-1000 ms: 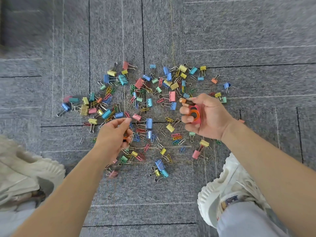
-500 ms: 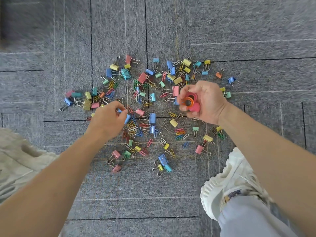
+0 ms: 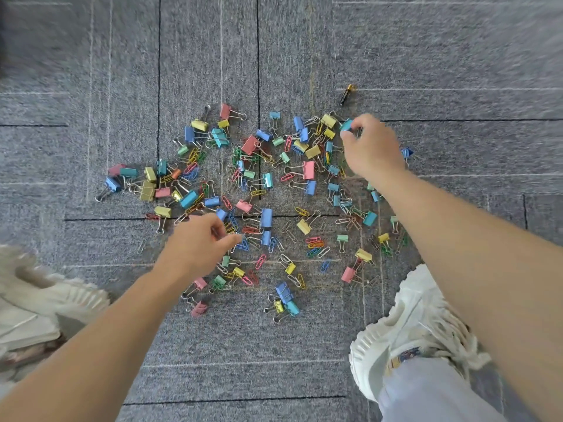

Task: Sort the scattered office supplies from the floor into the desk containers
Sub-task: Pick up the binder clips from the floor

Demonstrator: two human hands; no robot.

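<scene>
**Head view: gathering clips from the floor.** A grey carpet [image 3: 457, 41] carries a loose scatter of coloured binder clips [image 3: 266, 217] and wire paper clips [image 3: 315, 243], spread across the seams where the carpet tiles meet. No desk container is in view, so every item shown is judged to be awaiting sorting.

The right hand [image 3: 370, 147] reaches to the far right side of the scatter. Thumb and fingertips are closed on a teal binder clip [image 3: 346, 125], pinched by its body. The clip appears slightly raised from its neighbours, though blur makes this uncertain. Gripping the body rather than the wire handles keeps the clip from swinging.

The left hand [image 3: 195, 245] hangs over the near middle of the scatter, where paper clips lie thickest. Its fingers are curled under and the thumb points toward a tangle of blue and red wire clips. The back of the hand hides the fingertips, so it cannot be told whether anything is held.

A small battery [image 3: 347, 94] lies alone on the carpet just beyond the far edge of the scatter, apart from the clips. A white shoe [image 3: 408, 324] stands at the near right edge of the scatter and a second shoe [image 3: 45, 296] at the near left. The stance straddles the work, which puts both hands within reach of every clip.
</scene>
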